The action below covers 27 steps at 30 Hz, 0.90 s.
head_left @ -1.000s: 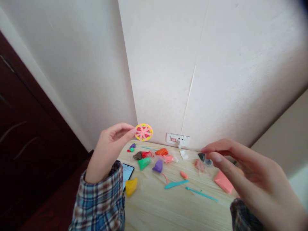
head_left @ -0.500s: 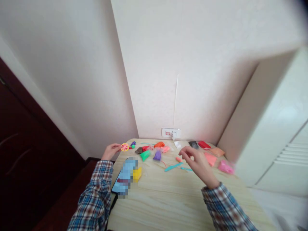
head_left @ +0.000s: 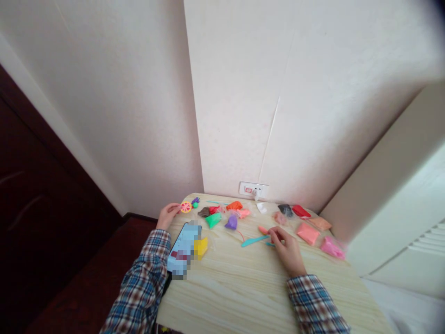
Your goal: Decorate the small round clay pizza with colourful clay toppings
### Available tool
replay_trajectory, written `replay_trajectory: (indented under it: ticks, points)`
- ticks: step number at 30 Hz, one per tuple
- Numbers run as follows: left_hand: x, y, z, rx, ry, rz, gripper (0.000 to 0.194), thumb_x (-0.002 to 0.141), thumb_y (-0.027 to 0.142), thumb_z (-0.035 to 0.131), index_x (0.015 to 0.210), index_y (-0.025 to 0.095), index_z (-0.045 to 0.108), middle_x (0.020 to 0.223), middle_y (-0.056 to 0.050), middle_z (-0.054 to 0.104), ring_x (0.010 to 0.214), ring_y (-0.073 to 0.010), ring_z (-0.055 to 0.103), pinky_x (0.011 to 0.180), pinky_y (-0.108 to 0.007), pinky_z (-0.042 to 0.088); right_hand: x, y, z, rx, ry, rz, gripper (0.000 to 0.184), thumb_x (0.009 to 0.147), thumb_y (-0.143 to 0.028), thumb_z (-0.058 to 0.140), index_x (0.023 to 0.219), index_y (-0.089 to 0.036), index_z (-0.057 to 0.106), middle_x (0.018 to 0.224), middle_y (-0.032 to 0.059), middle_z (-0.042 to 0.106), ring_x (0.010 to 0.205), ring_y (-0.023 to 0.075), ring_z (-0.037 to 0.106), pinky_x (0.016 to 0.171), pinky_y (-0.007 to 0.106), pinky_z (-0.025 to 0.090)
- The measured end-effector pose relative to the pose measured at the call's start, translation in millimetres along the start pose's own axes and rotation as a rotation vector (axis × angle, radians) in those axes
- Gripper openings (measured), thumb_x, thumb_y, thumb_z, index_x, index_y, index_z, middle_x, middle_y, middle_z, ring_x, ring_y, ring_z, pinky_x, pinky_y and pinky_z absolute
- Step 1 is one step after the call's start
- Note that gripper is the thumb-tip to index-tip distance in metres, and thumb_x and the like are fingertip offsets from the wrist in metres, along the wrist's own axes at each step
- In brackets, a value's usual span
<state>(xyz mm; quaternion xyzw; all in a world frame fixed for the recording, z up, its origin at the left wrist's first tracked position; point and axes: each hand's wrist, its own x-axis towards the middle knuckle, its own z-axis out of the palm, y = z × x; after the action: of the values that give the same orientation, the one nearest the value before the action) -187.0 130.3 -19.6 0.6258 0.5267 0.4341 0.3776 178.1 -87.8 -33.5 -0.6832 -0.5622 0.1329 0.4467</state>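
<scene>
My left hand (head_left: 168, 216) is at the table's far left edge, thumb and fingers closed on the rim of a round clay fruit slice (head_left: 186, 207), pink inside with a yellow rim. Just beyond it lie a purple clay cluster (head_left: 196, 200) and a green clay ball (head_left: 195, 205). My right hand (head_left: 285, 248) is low over the right half of the table, its fingertips pinched at the right end of a small orange clay piece (head_left: 263, 230). Beside these fingers lies a flat blue modelling knife (head_left: 255, 241). A second thin blue tool (head_left: 270, 244) is partly hidden by the hand.
A phone (head_left: 182, 250) lies at the left edge beside a yellow clay block (head_left: 200, 248). Bags of green (head_left: 213, 220), purple (head_left: 231, 222), salmon (head_left: 308, 233) and pink clay (head_left: 333, 247) spread across the back and right. A wall socket (head_left: 254, 189) with a plug is behind.
My right hand has come down from above the table to the orange clay piece. My left hand still holds the slice, now beside the purple cluster. The view has shifted slightly.
</scene>
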Motion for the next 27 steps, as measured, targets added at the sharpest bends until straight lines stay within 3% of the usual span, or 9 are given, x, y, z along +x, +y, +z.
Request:
replay_trajectory:
  ticks: [4, 11, 18, 24, 27]
  points:
    - [30.3, 11.0, 23.1, 0.032, -0.099, 0.070, 0.042, 0.057, 0.052, 0.068, 0.076, 0.015, 0.064, 0.079, -0.008, 0.071, 0.079, -0.0217, 0.066, 0.070, -0.031, 0.051, 0.8, 2.7, -0.1, 0.001, -0.013, 0.043, 0.033, 0.088, -0.043, 0.039, 0.080, -0.018, 0.058, 0.061, -0.0002, 0.056, 0.059, 0.0157, 0.052, 0.057, 0.026, 0.037]
    - [64.4, 32.5, 64.4, 0.212, -0.247, 0.193, 0.022, 0.062, 0.038, 0.068, 0.069, 0.018, 0.068, 0.067, -0.004, 0.069, 0.066, -0.0189, 0.064, 0.063, -0.028, 0.048, -0.2, 4.5, -1.4, 0.008, -0.023, 0.097, 0.032, 0.088, -0.044, 0.040, 0.081, -0.018, 0.057, 0.063, -0.0001, 0.056, 0.061, 0.0159, 0.052, 0.058, 0.027, 0.037]
    - [73.7, 38.2, 67.5, 0.288, -0.238, 0.240, 0.016, 0.063, 0.034, 0.068, 0.068, 0.019, 0.068, 0.064, -0.002, 0.067, 0.066, -0.0185, 0.062, 0.065, -0.028, 0.047, -1.3, 7.0, -5.7, 0.043, 0.048, 0.137, 0.030, 0.087, -0.041, 0.040, 0.079, -0.018, 0.057, 0.060, -0.0006, 0.052, 0.060, 0.0160, 0.051, 0.057, 0.027, 0.037]
    - [89.0, 35.8, 67.6, 0.299, -0.243, 0.212, 0.024, 0.079, 0.037, 0.059, 0.084, 0.013, 0.064, 0.081, -0.005, 0.067, 0.079, -0.0178, 0.063, 0.074, -0.031, 0.050, -0.6, 9.8, -5.2, 0.050, 0.072, 0.130, 0.029, 0.086, -0.040, 0.041, 0.078, -0.018, 0.058, 0.058, -0.0012, 0.051, 0.057, 0.0153, 0.050, 0.055, 0.027, 0.037]
    - [89.4, 34.4, 75.2, 0.361, -0.294, 0.189, 0.025, 0.087, 0.032, 0.054, 0.101, 0.013, 0.058, 0.100, -0.007, 0.062, 0.087, -0.0170, 0.060, 0.078, -0.036, 0.051, -0.1, 9.9, -5.7, 0.049, 0.077, 0.120, 0.030, 0.086, -0.040, 0.041, 0.077, -0.018, 0.058, 0.058, -0.0012, 0.051, 0.056, 0.0153, 0.050, 0.054, 0.027, 0.037]
